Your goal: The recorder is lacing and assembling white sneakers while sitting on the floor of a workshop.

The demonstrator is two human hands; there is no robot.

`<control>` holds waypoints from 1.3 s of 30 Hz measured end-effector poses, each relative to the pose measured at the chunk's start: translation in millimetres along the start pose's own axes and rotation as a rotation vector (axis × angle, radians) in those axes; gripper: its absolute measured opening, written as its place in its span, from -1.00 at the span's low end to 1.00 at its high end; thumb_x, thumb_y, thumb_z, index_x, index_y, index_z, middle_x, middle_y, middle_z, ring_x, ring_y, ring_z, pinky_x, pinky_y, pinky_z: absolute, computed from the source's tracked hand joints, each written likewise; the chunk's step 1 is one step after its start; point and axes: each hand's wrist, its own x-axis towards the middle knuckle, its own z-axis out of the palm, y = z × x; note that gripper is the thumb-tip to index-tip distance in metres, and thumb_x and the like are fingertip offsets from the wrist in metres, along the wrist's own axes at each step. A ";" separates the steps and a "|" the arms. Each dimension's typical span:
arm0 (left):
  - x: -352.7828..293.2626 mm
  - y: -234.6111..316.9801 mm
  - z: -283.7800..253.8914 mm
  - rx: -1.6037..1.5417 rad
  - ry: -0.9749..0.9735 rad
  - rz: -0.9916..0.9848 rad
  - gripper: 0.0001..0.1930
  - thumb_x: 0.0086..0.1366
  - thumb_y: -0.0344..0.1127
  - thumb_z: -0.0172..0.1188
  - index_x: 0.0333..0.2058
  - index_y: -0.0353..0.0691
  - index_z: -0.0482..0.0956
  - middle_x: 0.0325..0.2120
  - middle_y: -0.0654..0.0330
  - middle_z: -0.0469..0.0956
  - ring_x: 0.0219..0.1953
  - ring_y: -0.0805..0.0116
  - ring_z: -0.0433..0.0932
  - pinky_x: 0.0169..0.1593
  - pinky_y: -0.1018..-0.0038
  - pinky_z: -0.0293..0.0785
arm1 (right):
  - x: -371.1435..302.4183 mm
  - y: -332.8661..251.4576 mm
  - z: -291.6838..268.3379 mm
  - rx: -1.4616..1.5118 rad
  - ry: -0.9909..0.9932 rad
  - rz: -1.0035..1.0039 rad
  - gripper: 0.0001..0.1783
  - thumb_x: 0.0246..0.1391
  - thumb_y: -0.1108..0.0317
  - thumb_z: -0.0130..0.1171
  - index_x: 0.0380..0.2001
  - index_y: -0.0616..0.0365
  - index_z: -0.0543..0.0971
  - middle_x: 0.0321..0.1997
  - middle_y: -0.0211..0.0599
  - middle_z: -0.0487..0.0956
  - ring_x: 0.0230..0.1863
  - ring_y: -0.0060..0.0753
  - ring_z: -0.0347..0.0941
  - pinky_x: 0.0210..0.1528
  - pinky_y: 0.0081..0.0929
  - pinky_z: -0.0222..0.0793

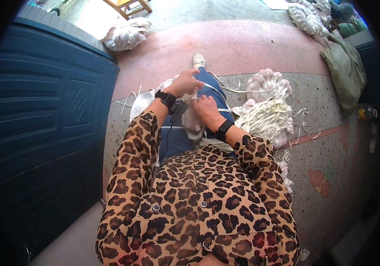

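My left hand (184, 84) is raised over my lap beside my right knee, its fingers bent together; what they hold is too small to make out. A white strap (214, 89) crosses the blue trouser leg close to those fingertips. Just nearer to me, my right hand (206, 111) has its fingers curled on a pale fabric piece (191, 119) that hangs between my thighs. A small black device (179, 107) with a cord lies on my left thigh, next to my left wrist. More white fabric (142, 104) shows left of my left forearm.
On the speckled floor at my right lie a heap of cream straps (267, 117) and a coiled pale bundle (267, 84). Further bundles lie at the far left (128, 34) and far right (308, 18). A blue panelled door (61, 88) stands left; a greenish sack (344, 73) sits right.
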 end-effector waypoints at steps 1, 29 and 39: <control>-7.2 3.9 -5.5 -0.086 0.023 -0.011 -0.21 0.09 -0.51 0.36 0.31 -0.46 0.24 -0.54 0.21 0.56 -0.65 0.57 0.39 -0.63 0.61 0.25 | 3.5 -0.9 -2.3 -0.058 -0.040 -0.022 -0.86 0.01 0.34 0.11 -0.41 0.05 0.65 -0.26 -0.30 0.59 -0.14 -0.29 0.49 -0.17 -0.28 0.29; -51.6 -96.1 -28.6 0.915 0.334 0.399 -0.81 0.25 -0.39 0.14 -0.16 -0.19 0.61 -0.16 -0.01 0.60 -0.11 -0.09 0.61 -0.05 0.12 0.54 | 0.5 33.6 -102.7 1.534 -0.175 0.683 -0.77 0.29 0.12 0.16 -0.31 0.02 0.62 -0.51 -0.63 0.44 -0.56 -0.71 0.30 -0.57 -0.65 0.22; -60.1 -109.0 -19.1 1.063 0.406 0.383 -0.90 0.31 -0.35 0.06 -0.24 -0.19 0.50 -0.32 -0.03 0.58 -0.33 -0.16 0.63 -0.26 -0.01 0.56 | 14.0 -35.7 24.7 0.262 0.031 0.212 -0.89 0.09 0.39 0.11 -0.45 0.15 0.57 -0.45 -0.10 0.64 -0.42 -0.02 0.64 -0.42 -0.16 0.56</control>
